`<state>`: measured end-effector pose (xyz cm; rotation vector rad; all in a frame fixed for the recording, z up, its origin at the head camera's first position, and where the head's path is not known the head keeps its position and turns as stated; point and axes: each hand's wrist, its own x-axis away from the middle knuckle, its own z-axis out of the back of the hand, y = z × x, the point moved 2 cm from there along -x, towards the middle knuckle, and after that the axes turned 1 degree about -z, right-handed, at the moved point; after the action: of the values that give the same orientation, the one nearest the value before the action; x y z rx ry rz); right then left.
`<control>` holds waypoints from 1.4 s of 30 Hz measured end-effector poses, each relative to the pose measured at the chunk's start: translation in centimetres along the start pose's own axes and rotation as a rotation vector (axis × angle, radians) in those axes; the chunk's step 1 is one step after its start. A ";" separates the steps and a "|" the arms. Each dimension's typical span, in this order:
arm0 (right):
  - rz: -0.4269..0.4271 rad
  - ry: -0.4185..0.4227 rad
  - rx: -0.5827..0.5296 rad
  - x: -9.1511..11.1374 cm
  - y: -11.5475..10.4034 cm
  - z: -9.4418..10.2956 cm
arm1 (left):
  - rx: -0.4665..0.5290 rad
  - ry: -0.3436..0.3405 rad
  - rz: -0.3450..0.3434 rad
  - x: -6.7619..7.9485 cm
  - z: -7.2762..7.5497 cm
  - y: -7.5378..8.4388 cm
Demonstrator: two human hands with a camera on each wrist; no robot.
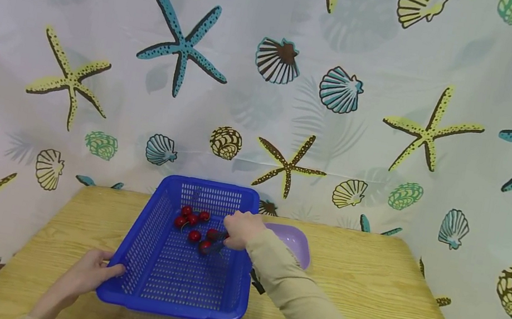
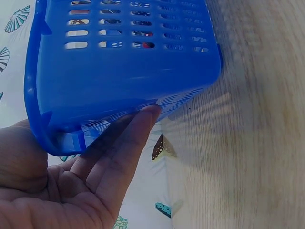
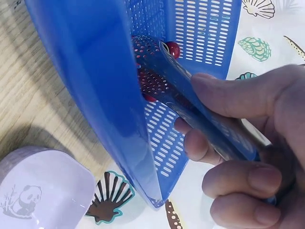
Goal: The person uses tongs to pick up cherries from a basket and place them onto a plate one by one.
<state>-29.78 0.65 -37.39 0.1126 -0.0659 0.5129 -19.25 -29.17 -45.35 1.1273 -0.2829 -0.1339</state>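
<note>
A blue slotted basket (image 1: 186, 283) stands on the table with several red cherries (image 1: 192, 220) inside, mostly toward its far half. My left hand (image 1: 87, 272) grips the basket's near left rim, its thumb over the edge; in the left wrist view the fingers (image 2: 126, 152) lie along the outer wall. My right hand (image 1: 244, 231) reaches over the right side and holds metal tongs (image 3: 205, 114), thumb on one arm and fingers curled round the other. Their perforated heads (image 3: 155, 83) are down among the cherries, with red showing through the holes.
Just right of the basket sits a pale purple bowl (image 1: 295, 239) with a panda print, partly behind my right forearm. A small dark object (image 1: 257, 282) shows beside the basket's right wall. Around the wooden table (image 1: 366, 291) hangs a shell-and-starfish cloth.
</note>
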 end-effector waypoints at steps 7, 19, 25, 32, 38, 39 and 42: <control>0.008 -0.026 0.001 -0.6 -0.4 -0.6 | 0.001 0.000 -0.001 -0.1 0.0 -0.3; 0.003 -0.020 -0.020 -1.0 -0.7 -1.1 | -0.008 0.012 0.008 -0.1 -0.1 -0.2; 0.001 -0.006 -0.024 -1.0 -0.7 -1.3 | -0.003 0.010 0.001 -0.1 -0.1 -0.2; -0.007 0.006 -0.033 -0.8 -0.6 -1.3 | 0.005 0.014 0.004 0.0 -0.1 -0.2; 0.004 0.017 -0.087 -0.6 -0.2 -1.2 | 0.010 0.017 0.001 0.0 0.0 -0.2; 0.009 0.020 -0.100 -0.5 -0.1 -1.2 | 0.010 0.015 0.000 0.0 -0.1 -0.2; 0.020 0.042 -0.139 -0.2 0.3 -1.1 | 0.008 0.020 0.009 0.0 -0.1 -0.2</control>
<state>-30.07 0.91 -38.51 -0.0348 -0.0618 0.5286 -19.18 -29.18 -45.58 1.1347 -0.2712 -0.1135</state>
